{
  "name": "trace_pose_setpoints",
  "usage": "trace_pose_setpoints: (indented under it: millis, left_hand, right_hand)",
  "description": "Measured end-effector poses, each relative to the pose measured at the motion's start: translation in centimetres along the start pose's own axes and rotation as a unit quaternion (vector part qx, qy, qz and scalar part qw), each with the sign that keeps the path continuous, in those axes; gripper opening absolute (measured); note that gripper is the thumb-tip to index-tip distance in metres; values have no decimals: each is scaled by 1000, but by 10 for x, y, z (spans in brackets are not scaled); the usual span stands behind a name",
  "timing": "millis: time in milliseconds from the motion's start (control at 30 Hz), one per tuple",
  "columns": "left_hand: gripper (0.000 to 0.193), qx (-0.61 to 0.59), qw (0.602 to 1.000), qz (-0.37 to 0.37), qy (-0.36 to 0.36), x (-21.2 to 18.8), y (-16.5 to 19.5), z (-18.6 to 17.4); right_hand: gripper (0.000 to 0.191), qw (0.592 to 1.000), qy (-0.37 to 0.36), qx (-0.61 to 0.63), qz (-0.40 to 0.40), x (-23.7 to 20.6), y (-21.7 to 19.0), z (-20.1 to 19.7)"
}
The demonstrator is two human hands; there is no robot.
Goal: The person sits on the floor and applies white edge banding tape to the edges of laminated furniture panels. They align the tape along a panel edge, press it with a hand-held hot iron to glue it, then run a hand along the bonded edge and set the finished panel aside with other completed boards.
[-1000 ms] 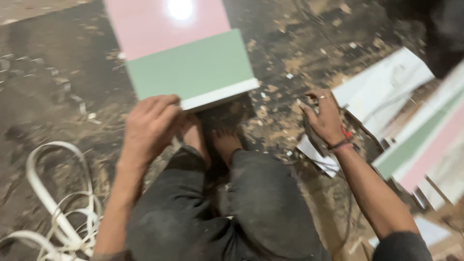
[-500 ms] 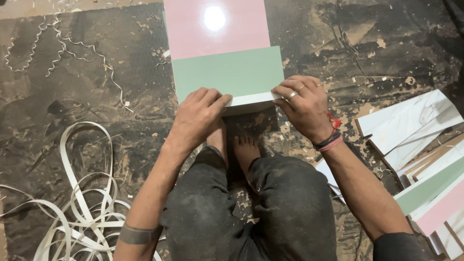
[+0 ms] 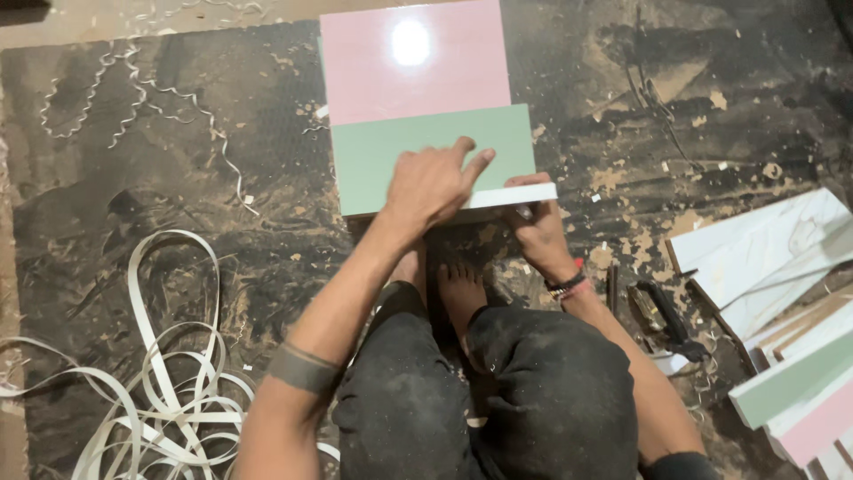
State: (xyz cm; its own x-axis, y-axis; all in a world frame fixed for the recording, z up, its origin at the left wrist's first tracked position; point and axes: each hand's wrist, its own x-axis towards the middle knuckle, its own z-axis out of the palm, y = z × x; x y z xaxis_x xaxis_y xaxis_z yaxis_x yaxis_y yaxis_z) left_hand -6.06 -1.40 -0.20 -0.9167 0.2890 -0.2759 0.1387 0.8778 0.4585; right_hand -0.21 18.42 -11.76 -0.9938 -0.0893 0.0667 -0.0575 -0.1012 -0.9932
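Observation:
A flat board (image 3: 418, 98), pink on its far part and green on its near part, lies on the dusty floor in front of my knees. A white edge band (image 3: 511, 196) runs along its near edge. My left hand (image 3: 433, 184) presses flat on the green part by that edge, fingers spread. My right hand (image 3: 533, 222) grips the near right corner of the board from below, thumb on the white band. My bare feet (image 3: 449, 289) sit just under the board's edge.
Loose white edge-band strips (image 3: 160, 373) coil at the lower left. Curly shavings (image 3: 133, 116) lie at the upper left. Stacked white, green and pink boards (image 3: 782, 302) sit at the right, with a dark hand tool (image 3: 668, 322) beside them.
My left hand slid right along the near edge onto the green surface. My right hand dropped from the board's top to under its near right corner. The view shifted slightly.

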Motion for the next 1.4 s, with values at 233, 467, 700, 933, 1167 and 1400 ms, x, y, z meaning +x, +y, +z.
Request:
trace_pose_setpoints:
  millis: [233,467,700,933,1167,1400]
  left_hand:
    - [97,99,957,237,136,52,67,60]
    - [98,268,902,337,28,78,108,115]
    - [104,175,936,288,103,-10,-26,31]
    - [107,161,909,350,162,1,-2,60]
    - [105,277,883,379,-26,62,103,108]
    - [100,154,919,334,144,29,-4,65]
  right_hand:
    - [36,974,-39,-208,-85,4,15,-19]
    - [37,959,-61,-262,-88,9,14,-20]
    - [40,996,-62,-59,-21,1,-11,-17]
    - [64,995,-94,26,-14,-4,11,-26]
    - [62,850,-84,-492,-168,-6,17,-21]
    - [43,980,-69,-170,-72,2,-3,-7]
